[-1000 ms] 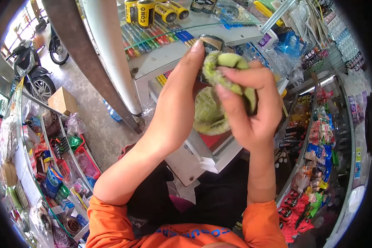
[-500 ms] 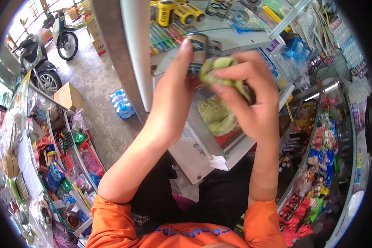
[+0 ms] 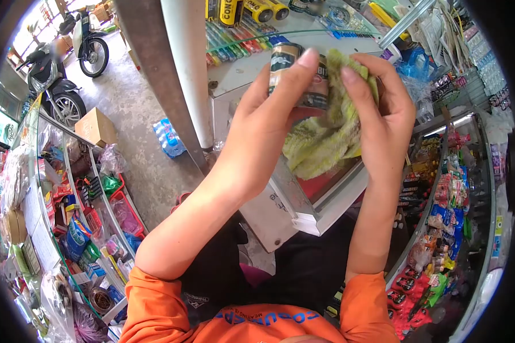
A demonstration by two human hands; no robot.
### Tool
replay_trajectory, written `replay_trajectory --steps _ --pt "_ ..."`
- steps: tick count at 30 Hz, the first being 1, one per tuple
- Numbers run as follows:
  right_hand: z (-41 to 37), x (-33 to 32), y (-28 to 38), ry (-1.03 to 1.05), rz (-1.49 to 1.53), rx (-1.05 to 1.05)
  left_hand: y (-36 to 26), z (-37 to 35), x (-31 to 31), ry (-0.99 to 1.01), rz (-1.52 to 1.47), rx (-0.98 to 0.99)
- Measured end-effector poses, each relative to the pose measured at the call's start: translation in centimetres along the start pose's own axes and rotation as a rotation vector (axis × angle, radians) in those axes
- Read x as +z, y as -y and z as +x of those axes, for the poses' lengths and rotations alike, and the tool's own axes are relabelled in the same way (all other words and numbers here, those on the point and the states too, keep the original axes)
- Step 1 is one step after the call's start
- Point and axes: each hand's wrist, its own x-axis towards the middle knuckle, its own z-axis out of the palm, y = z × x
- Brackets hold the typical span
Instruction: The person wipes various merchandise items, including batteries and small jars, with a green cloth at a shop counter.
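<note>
My left hand (image 3: 269, 120) is closed around a pair of thick dark-and-tan batteries (image 3: 315, 86) lying side by side, its thumb across them. My right hand (image 3: 383, 108) grips a fuzzy yellow-green cloth (image 3: 326, 143) between thumb and fingers. The cloth is bunched beside the right end of the batteries, and its loose part hangs down over the open drawer-like frame (image 3: 317, 211) below. Whether cloth and batteries touch is hard to tell. Yellow batteries (image 3: 230, 12) stand and lie on the glass shelf beyond my hands.
Colourful pens (image 3: 240, 43) lie under the glass shelf. A white post (image 3: 189, 74) rises left of my hands. Goods-filled glass cases (image 3: 86, 217) curve along the left, with packets (image 3: 440, 228) on the right. Bottled water (image 3: 169, 138), a carton (image 3: 95, 127) and motorbikes (image 3: 63, 106) occupy the floor.
The batteries have turned so that both now show more fully. My right hand has moved right and slightly up, and the cloth has opened out from a tight bunch and hangs lower.
</note>
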Motion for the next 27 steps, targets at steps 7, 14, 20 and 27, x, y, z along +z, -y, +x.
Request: replay_trajectory --steps 7,14,20,27 --pt "-0.2 -1.6 0.0 0.298 -0.029 -0.103 0.4 1.1 -0.3 -0.09 -0.231 0.028" --pt "-0.2 -0.5 -0.2 -0.024 0.152 0.03 0.7 0.5 0.4 -0.09 -0.054 0.053" --pt "-0.1 -1.4 0.7 0.31 -0.034 -0.285 0.1 0.7 0.4 -0.14 -0.138 0.001" --pt "-1.0 0.6 0.5 0.001 0.135 -0.162 0.2 0.2 0.9 0.125 0.052 -0.011"
